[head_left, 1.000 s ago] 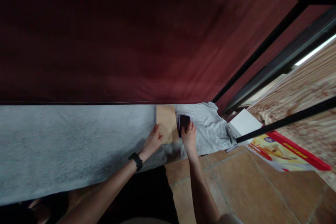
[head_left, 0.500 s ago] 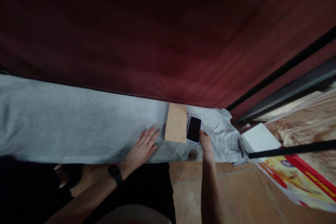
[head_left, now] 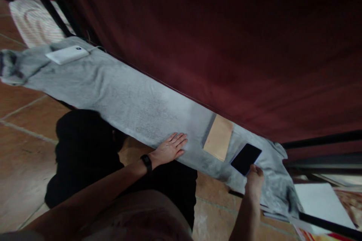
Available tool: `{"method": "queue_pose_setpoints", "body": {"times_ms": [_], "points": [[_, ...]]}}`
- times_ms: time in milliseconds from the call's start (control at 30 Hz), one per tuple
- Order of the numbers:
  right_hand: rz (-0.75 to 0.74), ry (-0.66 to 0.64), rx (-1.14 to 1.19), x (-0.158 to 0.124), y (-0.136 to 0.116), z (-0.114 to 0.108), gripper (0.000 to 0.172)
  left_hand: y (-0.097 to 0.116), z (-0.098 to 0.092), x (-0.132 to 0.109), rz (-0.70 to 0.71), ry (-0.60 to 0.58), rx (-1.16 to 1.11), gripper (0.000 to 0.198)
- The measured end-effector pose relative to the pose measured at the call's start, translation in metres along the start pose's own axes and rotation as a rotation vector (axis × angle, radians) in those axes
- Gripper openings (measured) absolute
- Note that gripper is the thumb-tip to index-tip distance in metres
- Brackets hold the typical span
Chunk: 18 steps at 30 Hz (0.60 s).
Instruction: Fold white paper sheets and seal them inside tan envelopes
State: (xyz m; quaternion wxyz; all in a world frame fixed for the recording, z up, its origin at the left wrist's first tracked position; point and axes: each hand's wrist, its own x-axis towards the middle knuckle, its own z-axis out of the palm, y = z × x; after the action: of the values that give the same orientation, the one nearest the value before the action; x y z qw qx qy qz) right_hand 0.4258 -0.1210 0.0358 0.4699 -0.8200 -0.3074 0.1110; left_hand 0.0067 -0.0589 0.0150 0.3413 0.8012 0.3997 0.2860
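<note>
My right hand grips a smartphone by its near right corner, with the dark screen facing up above the grey cloth. Just left of the phone, a flat tan rectangular piece, maybe an envelope or a notebook, lies on the cloth. Flat on the cloth's near edge rests my left hand, fingers stretched out and holding nothing. A dark band with a small face circles that wrist.
A white device with a cable lies at the cloth's far left. Behind the cloth rises a dark red fabric wall. Black bars frame both ends. A white box stands at the right, over the tiled floor.
The view has turned left, bringing the white device into sight. My right hand has lifted and tilted the phone, which sits farther from the tan piece. My left hand stays spread on the cloth.
</note>
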Motion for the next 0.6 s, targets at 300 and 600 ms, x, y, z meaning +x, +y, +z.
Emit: {"method": "queue_pose_setpoints", "body": {"times_ms": [300,600], "points": [[0.148,-0.088,0.512,-0.052,-0.054,-0.01,0.029,0.003,-0.017,-0.003,-0.038,-0.053,-0.105,0.042],[0.05,-0.518,0.637,-0.158,-0.123,0.169,0.019,-0.01,-0.024,0.019,-0.495,0.199,-1.169,0.058]]}}
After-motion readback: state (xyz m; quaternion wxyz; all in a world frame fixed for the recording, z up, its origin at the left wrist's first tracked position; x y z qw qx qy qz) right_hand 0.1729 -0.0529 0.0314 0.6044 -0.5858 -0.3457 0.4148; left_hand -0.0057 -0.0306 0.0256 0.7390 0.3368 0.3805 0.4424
